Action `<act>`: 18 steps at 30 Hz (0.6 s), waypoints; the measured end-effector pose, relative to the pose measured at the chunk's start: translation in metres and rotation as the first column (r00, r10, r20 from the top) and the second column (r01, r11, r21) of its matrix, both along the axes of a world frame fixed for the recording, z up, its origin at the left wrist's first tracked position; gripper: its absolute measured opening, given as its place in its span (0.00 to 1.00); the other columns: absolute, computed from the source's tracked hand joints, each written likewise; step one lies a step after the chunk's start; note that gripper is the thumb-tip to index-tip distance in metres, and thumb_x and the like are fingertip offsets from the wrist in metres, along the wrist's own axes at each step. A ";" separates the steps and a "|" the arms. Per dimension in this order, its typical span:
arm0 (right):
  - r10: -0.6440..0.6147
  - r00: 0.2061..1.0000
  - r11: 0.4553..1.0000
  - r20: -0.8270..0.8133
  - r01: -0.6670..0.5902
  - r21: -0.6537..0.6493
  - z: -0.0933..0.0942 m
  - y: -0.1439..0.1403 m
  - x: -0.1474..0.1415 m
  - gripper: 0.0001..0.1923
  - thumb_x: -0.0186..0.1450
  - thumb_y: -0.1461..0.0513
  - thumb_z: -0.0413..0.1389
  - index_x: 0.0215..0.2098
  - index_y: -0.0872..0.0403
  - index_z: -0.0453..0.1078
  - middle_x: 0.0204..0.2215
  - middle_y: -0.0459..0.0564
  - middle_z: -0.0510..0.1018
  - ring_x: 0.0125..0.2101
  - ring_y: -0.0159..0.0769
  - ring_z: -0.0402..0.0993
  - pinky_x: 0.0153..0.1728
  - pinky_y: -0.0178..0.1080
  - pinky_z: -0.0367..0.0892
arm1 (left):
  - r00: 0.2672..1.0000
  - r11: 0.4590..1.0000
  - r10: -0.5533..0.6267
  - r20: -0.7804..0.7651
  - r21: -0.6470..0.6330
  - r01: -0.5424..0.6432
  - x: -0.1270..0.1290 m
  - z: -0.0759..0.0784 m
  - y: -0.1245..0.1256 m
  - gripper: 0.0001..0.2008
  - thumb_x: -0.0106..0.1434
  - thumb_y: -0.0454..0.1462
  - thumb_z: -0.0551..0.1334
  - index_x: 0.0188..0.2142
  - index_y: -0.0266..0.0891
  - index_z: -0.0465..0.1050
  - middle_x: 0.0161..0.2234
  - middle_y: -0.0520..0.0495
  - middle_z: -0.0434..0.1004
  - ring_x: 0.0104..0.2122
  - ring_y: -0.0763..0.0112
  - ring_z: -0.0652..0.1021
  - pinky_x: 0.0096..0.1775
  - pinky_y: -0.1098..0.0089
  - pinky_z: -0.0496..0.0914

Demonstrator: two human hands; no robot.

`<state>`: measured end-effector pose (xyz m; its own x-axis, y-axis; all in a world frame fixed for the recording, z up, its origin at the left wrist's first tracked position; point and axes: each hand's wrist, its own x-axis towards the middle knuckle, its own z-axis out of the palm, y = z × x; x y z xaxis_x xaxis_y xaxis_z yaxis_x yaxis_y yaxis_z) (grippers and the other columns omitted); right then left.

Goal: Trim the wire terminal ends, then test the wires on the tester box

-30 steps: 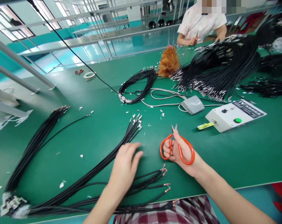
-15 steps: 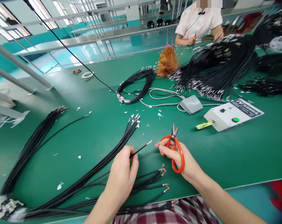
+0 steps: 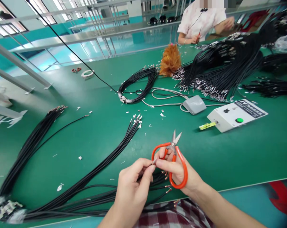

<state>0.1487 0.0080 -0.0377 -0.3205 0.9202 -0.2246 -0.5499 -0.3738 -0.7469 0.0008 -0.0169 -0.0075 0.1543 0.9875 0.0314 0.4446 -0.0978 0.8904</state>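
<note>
My left hand (image 3: 133, 185) pinches a black cable close to its pale end (image 3: 154, 161). My right hand (image 3: 192, 180) carries orange-handled scissors (image 3: 173, 145), blades parted and pointing away from me. The thumb and forefinger of that hand meet at the cable's tip, right beside the left fingertips. Left of my hands, a bundle of black cables (image 3: 105, 164) with white-tipped ends lies on the green table (image 3: 219, 158). More cables with bared, coloured wire ends (image 3: 168, 190) run beneath my hands, partly hidden by them.
A white box with a green button (image 3: 239, 120) and a grey pedal (image 3: 194, 104) stand to the right. Beyond are a cable coil (image 3: 138, 85), an orange-brown fluffy duster (image 3: 170, 60) and a big cable pile (image 3: 219, 69). A co-worker (image 3: 200, 22) sits across the table.
My hands have come together: the left moved right with the cable, and the right moved slightly left and down, its fingers now at the cable's tip. The co-worker's one hand rose.
</note>
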 end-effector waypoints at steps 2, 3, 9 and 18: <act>0.002 1.000 1.000 0.001 -0.002 -0.011 -0.001 0.001 0.000 0.08 0.54 0.63 0.66 0.28 0.53 0.70 0.27 0.42 0.76 0.30 0.28 0.70 0.36 0.31 0.63 | 0.999 0.999 0.023 0.034 -0.036 -0.022 0.000 0.000 0.000 0.06 0.63 0.34 0.57 0.30 0.39 0.71 0.19 0.56 0.67 0.19 0.77 0.67 0.23 0.77 0.63; -0.003 1.000 1.000 0.003 0.003 -0.012 -0.001 0.002 0.000 0.08 0.54 0.62 0.66 0.27 0.53 0.70 0.27 0.42 0.76 0.31 0.29 0.70 0.36 0.32 0.63 | 0.999 0.999 0.029 0.038 -0.041 -0.028 0.001 0.001 0.000 0.06 0.63 0.34 0.58 0.30 0.39 0.71 0.19 0.55 0.67 0.19 0.77 0.68 0.23 0.77 0.63; -0.002 0.999 1.000 0.054 0.003 -0.025 0.003 0.004 0.002 0.10 0.53 0.61 0.66 0.28 0.53 0.69 0.27 0.42 0.74 0.30 0.29 0.68 0.35 0.32 0.62 | 0.997 0.997 0.052 0.064 -0.063 -0.048 0.002 0.000 0.000 0.05 0.61 0.34 0.60 0.28 0.38 0.72 0.19 0.55 0.67 0.19 0.77 0.68 0.23 0.78 0.62; -0.030 0.993 0.999 0.114 0.026 0.030 -0.007 -0.005 0.002 0.11 0.54 0.61 0.66 0.29 0.53 0.68 0.28 0.42 0.75 0.30 0.27 0.69 0.34 0.30 0.63 | 0.949 0.954 0.158 0.271 -0.289 -0.077 -0.001 -0.008 0.001 0.10 0.62 0.39 0.59 0.27 0.37 0.69 0.17 0.55 0.65 0.14 0.82 0.61 0.15 0.79 0.54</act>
